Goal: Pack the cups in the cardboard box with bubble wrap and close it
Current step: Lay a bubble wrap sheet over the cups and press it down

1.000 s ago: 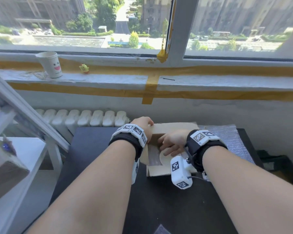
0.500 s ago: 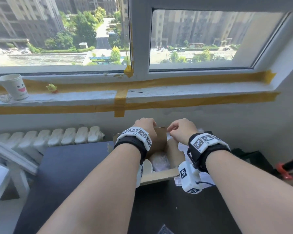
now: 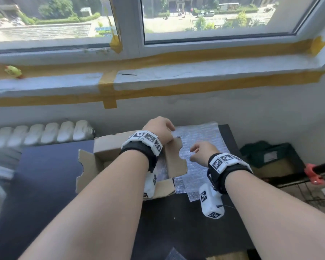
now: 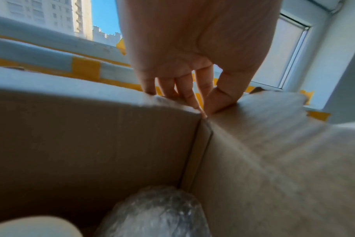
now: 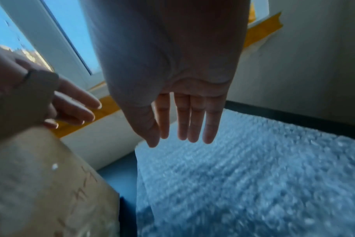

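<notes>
Cardboard box [image 3: 105, 152]: open, on the dark counter [image 3: 45, 175] below the window sill; flaps raised on its left and right sides.
Contents, left wrist view: one bubble-wrapped bundle [image 4: 154, 213] in the far right corner; a pale rounded cup [image 4: 30, 227] just beside it, to its left.
Left hand [image 3: 158, 131]: at the box's far right corner, fingers over the far wall's top edge and thumb on the adjoining right flap [image 3: 175, 160], pinching there.
Right hand [image 3: 203, 152]: well clear of the box, to its right, above the bubble wrap sheet [image 3: 199, 139]; fingers [image 5: 192, 121] straight and relaxed, holding nothing.
Bubble wrap sheet: flat on the counter, just beside the box's right side.
</notes>
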{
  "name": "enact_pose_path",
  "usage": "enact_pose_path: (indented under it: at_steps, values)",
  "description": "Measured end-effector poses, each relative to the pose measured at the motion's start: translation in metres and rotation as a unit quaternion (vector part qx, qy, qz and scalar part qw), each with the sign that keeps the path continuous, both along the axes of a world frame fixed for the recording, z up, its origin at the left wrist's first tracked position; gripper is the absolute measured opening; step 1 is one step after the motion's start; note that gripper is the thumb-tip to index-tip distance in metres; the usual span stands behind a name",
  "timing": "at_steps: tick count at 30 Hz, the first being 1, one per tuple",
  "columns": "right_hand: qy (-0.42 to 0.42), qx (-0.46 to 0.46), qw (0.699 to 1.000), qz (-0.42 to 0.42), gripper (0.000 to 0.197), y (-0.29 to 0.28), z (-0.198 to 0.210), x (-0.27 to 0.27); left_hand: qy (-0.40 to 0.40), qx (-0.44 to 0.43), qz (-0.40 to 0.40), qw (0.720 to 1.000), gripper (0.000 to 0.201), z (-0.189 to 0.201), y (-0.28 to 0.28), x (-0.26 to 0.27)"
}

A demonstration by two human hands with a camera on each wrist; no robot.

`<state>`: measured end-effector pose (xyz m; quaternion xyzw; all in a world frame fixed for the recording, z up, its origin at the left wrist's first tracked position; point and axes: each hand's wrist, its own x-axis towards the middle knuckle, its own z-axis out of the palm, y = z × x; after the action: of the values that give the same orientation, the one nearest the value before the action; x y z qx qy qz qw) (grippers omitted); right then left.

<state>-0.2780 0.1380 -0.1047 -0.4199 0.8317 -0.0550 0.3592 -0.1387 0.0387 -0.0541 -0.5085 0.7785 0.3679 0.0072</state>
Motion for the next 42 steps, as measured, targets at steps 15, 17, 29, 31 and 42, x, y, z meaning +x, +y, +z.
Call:
enact_pose_path:
  at_steps: [15, 17, 29, 31, 42]
  values:
    - [0.134, 0.04, 0.983, 0.121, 0.009, -0.008, -0.067, 0.023, 0.062, 0.057, 0.083, 0.993, 0.031, -0.022, -0.008, 0.009]
    - [0.123, 0.041, 0.984, 0.12, 0.008, -0.008, -0.066, 0.023, 0.061, 0.057, 0.084, 0.993, 0.033, -0.02, -0.007, 0.009]
    - [0.129, -0.039, 0.99, 0.043, 0.022, -0.031, 0.065, 0.006, 0.096, -0.018, 0.09, 0.991, 0.035, 0.035, -0.007, 0.006]
    - [0.109, -0.077, 0.99, 0.034, 0.026, -0.038, 0.098, 0.007, 0.114, -0.035, 0.078, 0.99, 0.032, 0.054, -0.008, 0.005]
    - [0.04, -0.265, 0.963, 0.02, 0.014, -0.05, 0.196, 0.041, 0.141, -0.008, 0.01, 0.99, 0.069, 0.127, -0.007, 0.03]
